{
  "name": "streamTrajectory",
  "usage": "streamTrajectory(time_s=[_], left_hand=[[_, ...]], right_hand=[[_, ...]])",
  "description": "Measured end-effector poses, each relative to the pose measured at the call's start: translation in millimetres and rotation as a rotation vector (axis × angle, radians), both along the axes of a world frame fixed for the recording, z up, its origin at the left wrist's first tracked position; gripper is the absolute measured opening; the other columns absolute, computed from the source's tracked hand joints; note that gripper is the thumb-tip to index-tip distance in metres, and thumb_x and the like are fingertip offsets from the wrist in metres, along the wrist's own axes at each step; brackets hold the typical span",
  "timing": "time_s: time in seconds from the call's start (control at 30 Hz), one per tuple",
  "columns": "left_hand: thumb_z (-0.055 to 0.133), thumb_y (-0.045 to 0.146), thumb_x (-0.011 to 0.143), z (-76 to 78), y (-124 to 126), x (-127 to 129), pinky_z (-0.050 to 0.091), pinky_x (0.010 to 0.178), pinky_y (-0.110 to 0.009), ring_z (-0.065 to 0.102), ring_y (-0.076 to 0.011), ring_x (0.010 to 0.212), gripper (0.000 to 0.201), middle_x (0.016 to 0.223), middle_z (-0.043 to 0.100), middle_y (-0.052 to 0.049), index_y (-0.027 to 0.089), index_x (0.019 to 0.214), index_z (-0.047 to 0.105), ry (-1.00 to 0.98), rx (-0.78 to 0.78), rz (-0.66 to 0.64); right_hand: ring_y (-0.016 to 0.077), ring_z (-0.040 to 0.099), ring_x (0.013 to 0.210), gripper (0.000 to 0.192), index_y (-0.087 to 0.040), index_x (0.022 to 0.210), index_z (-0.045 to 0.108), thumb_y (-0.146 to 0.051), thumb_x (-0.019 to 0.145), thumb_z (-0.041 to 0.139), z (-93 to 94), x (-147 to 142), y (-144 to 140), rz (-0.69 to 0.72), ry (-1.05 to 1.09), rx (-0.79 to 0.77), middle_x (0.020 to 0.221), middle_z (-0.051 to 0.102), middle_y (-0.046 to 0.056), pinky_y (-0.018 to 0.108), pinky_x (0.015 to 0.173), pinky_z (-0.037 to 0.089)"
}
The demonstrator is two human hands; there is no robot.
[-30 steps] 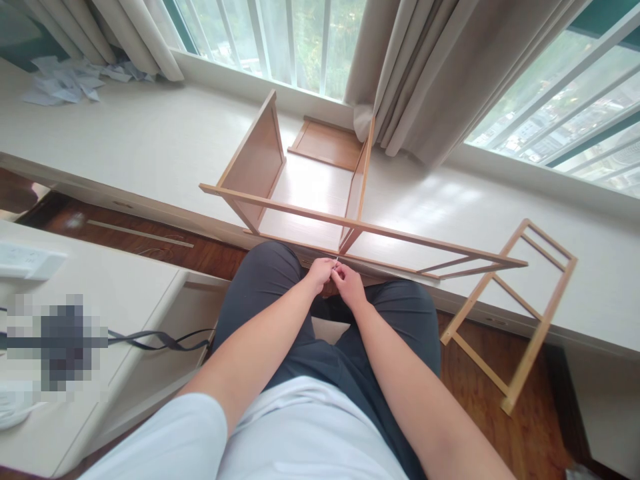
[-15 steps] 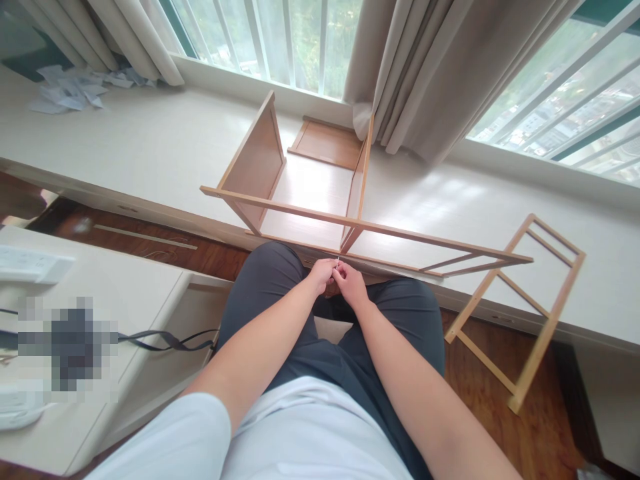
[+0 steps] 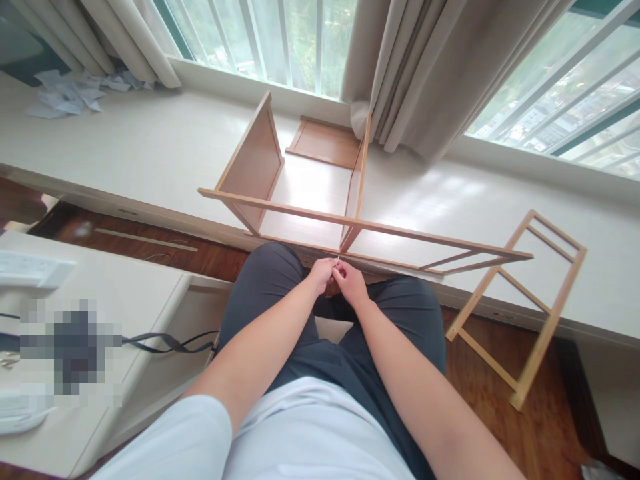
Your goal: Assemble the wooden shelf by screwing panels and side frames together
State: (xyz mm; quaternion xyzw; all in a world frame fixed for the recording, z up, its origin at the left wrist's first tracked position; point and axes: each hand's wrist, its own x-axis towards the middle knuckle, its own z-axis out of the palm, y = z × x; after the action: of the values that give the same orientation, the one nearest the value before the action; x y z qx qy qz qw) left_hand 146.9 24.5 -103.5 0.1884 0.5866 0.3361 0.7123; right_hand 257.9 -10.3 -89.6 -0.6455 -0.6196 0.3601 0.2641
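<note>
"Status on the feed?"

"I log left hand (image 3: 321,273) and right hand (image 3: 351,283) together, fingertips narrowed on a thin pale piece (image 3: 338,259); I cannot tell what it is."

"Position?"

"Piece: just short of the wooden rack (image 3: 350,221), which stands on the white window ledge (image 3: 145,143). Right side: a wooden ladder-like frame (image 3: 549,331) slants across the ledge's front edge."

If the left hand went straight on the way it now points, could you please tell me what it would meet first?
The left hand would probably meet the right hand first, as their fingers are close together; the wooden frame seems to lie beyond, though depth is unclear.
</note>
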Motion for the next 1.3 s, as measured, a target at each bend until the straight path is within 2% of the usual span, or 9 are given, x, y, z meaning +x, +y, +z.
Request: streamTrajectory(time_s=[0.27, 0.5, 0.63, 0.77, 0.87, 1.0, 1.17, 1.3], left_hand=[[0.063, 0.027, 0.086, 3.1, 1, 0, 0.045, 0.056, -0.021, 0.06, -0.0102, 0.058, 0.014, 0.069, 0.064, -0.002, 0.015, 0.08, 0.067, -0.014, -0.004, 0.0], [0.066, 0.028, 0.084, 3.5, 2, 0, 0.045, 0.055, -0.021, 0.058, -0.0097, 0.054, 0.015, 0.065, 0.063, -0.001, 0.014, 0.079, 0.068, -0.021, 0.005, 0.006], [0.066, 0.028, 0.083, 3.9, 2, 1, 0.044, 0.054, -0.021, 0.055, -0.0094, 0.052, 0.015, 0.062, 0.061, -0.001, 0.014, 0.078, 0.068, -0.022, 0.021, 0.019], [0.067, 0.028, 0.083, 4.5, 3, 1, 0.043, 0.053, -0.021, 0.055, -0.01, 0.052, 0.015, 0.062, 0.062, -0.002, 0.013, 0.08, 0.069, -0.014, 0.025, 0.021], [0.068, 0.03, 0.082, 5.4, 3, 1, 0.043, 0.054, -0.021, 0.056, -0.0102, 0.056, 0.017, 0.067, 0.064, -0.003, 0.013, 0.082, 0.07, 0.005, 0.024, 0.018], [0.068, 0.029, 0.083, 9.0, 3, -1, 0.04, 0.054, -0.021, 0.056, -0.0095, 0.058, 0.016, 0.072, 0.065, -0.003, 0.014, 0.081, 0.07, 0.032, 0.02, 0.002], [0.064, 0.025, 0.085, 13.7, 3, -1, 0.032, 0.051, -0.02, 0.052, -0.0078, 0.055, 0.013, 0.071, 0.063, -0.002, 0.014, 0.08, 0.07, 0.062, 0.025, -0.026], [0.062, 0.024, 0.086, 15.3, 3, -1, 0.03, 0.051, -0.021, 0.054, -0.0089, 0.059, 0.014, 0.072, 0.063, -0.002, 0.014, 0.08, 0.069, 0.079, 0.036, -0.039]], right_hand=[[0.016, 0.05, 0.057, 0.024, -0.024, 0.072, 0.056, -0.043, 0.086, 0.053, 2.0, 0, -1, -0.002, -0.015, -0.011, 0.06, 0.056, -0.003, 0.026, 0.059, 0.035], [0.0181, 0.053, 0.061, 0.021, -0.025, 0.077, 0.058, -0.043, 0.088, 0.054, 6.5, -2, -2, -0.015, -0.169, -0.056, 0.066, 0.061, -0.001, 0.027, 0.058, 0.032], [0.0206, 0.057, 0.065, 0.02, -0.026, 0.086, 0.064, -0.042, 0.09, 0.054, 9.2, -6, -2, 0.011, -0.285, -0.063, 0.072, 0.064, 0.003, 0.029, 0.063, 0.035], [0.023, 0.062, 0.075, 0.027, -0.025, 0.1, 0.066, -0.044, 0.095, 0.047, 13.1, -7, -2, 0.042, -0.37, -0.101, 0.082, 0.068, 0.006, 0.031, 0.07, 0.04], [0.023, 0.063, 0.08, 0.03, -0.024, 0.104, 0.066, -0.041, 0.096, 0.042, 14.2, -7, -2, 0.062, -0.379, -0.132, 0.088, 0.069, 0.007, 0.03, 0.074, 0.042], [0.0209, 0.062, 0.078, 0.025, -0.023, 0.093, 0.065, -0.033, 0.093, 0.042, 7.9, -4, -1, 0.051, -0.242, -0.086, 0.085, 0.07, 0.005, 0.028, 0.07, 0.041], [0.0168, 0.057, 0.062, 0.025, -0.022, 0.072, 0.057, -0.024, 0.088, 0.038, -11.7, 0, 1, -0.022, 0.118, -0.072, 0.064, 0.063, 0.0, 0.025, 0.062, 0.04], [0.015, 0.053, 0.055, 0.025, -0.021, 0.071, 0.055, -0.03, 0.089, 0.04, -22.8, 2, 3, -0.065, 0.24, -0.09, 0.057, 0.059, -0.002, 0.024, 0.058, 0.039]])
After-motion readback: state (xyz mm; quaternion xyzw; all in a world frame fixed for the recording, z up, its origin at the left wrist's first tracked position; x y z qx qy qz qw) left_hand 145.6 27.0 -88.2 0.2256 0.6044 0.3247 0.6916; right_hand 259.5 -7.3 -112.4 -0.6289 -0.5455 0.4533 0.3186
